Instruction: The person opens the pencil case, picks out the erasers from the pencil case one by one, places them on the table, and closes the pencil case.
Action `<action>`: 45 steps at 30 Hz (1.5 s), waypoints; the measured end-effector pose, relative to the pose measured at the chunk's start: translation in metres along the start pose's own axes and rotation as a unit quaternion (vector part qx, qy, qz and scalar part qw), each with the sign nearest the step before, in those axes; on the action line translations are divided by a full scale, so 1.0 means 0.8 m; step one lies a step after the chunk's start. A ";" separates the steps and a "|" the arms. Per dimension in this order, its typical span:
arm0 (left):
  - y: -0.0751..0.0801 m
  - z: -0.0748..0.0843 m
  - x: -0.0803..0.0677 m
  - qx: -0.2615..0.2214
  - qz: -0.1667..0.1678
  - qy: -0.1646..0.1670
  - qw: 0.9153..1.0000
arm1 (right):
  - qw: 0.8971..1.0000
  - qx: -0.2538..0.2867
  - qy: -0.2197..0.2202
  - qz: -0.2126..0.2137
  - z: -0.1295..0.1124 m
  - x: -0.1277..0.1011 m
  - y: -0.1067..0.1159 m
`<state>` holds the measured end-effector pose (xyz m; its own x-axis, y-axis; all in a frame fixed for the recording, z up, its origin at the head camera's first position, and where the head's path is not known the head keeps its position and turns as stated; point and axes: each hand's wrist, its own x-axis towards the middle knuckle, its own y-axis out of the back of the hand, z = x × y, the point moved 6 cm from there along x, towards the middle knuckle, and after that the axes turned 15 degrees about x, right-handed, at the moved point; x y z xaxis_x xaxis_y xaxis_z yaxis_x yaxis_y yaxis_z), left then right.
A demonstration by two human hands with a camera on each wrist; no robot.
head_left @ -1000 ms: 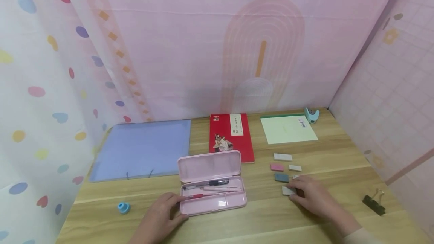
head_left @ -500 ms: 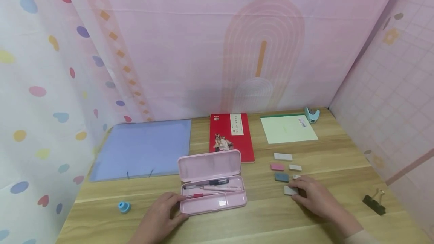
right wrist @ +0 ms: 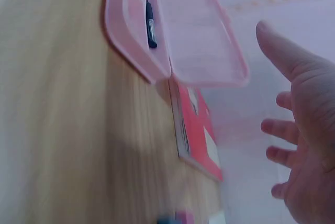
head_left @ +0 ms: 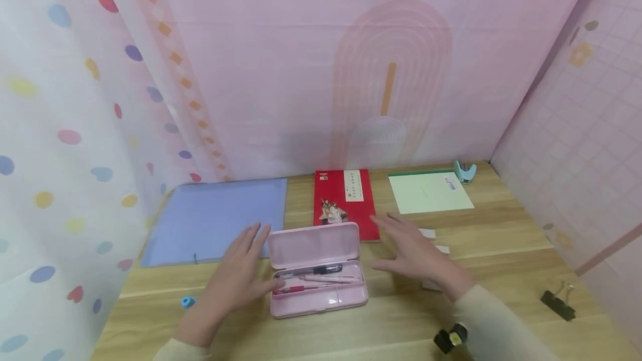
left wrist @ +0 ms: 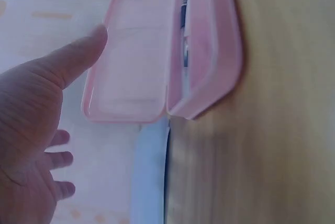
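A pink pencil case (head_left: 318,308) lies with its lid (head_left: 315,247) raised. Inside are a black pen (head_left: 321,269), a pale pink pen (head_left: 328,279) and a red pen (head_left: 293,289). My left hand (head_left: 238,274) hovers at the case's left side, fingers spread, holding nothing. On the other side my right hand (head_left: 413,252) is also spread and holds nothing, its thumb pointing toward the case. Behind and beneath the right hand, white erasers (head_left: 442,249) are partly covered; in the right wrist view a pink eraser (right wrist: 184,217) shows at the bottom.
Behind the case lies a red book (head_left: 361,213). A blue folder (head_left: 220,210) is at back left, a pale green notepad (head_left: 431,194) and a light blue hole punch (head_left: 465,171) at back right. A black binder clip (head_left: 558,305) and a small blue object (head_left: 188,302) lie nearer.
My right hand has let go of the white eraser and moved left and up toward the case. The left hand has left the case's edge and risen, its fingers now extended.
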<state>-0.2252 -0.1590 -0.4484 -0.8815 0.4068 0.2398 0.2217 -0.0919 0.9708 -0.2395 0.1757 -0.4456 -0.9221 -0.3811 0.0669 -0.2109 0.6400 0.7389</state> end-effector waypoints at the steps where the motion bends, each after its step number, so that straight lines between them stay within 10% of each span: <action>1: -0.003 0.001 0.006 0.006 -0.016 0.004 1.000 | 1.000 0.003 -0.006 -0.012 -0.003 0.009 -0.006; 14: -0.011 0.011 0.014 0.010 -0.067 0.023 0.997 | 0.998 0.021 -0.014 -0.064 -0.017 0.028 -0.036; 30: -0.004 0.047 -0.075 -0.005 -0.007 -0.014 1.000 | 0.990 0.027 0.108 -0.086 -0.035 -0.054 -0.051; 39: -0.038 0.054 -0.081 -0.061 -0.132 0.018 0.989 | 0.991 0.030 0.084 -0.097 -0.032 -0.055 -0.064; 45: -0.051 0.062 -0.052 -0.024 -0.140 0.029 0.990 | 0.996 -0.021 0.041 -0.078 -0.036 -0.016 -0.089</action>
<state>-0.1768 -0.1271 -0.4987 -0.9282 0.3701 -0.0391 -0.0525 -0.0261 0.9983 -0.2030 0.1158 -0.4794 -0.8494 -0.5278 0.0031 -0.3337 0.5416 0.7716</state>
